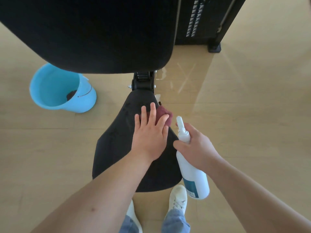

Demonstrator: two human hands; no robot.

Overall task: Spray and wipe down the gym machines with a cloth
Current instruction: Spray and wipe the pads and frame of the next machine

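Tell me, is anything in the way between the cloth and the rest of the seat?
Nothing visible. The left hand presses the cloth flat on the seat; the right hand holds the spray bottle beside its right edge.

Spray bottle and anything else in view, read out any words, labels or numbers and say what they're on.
On the spray bottle, the blue label: print too blurred to read.
On the weight stack: pale marks, no numbers legible.
No other text shows.
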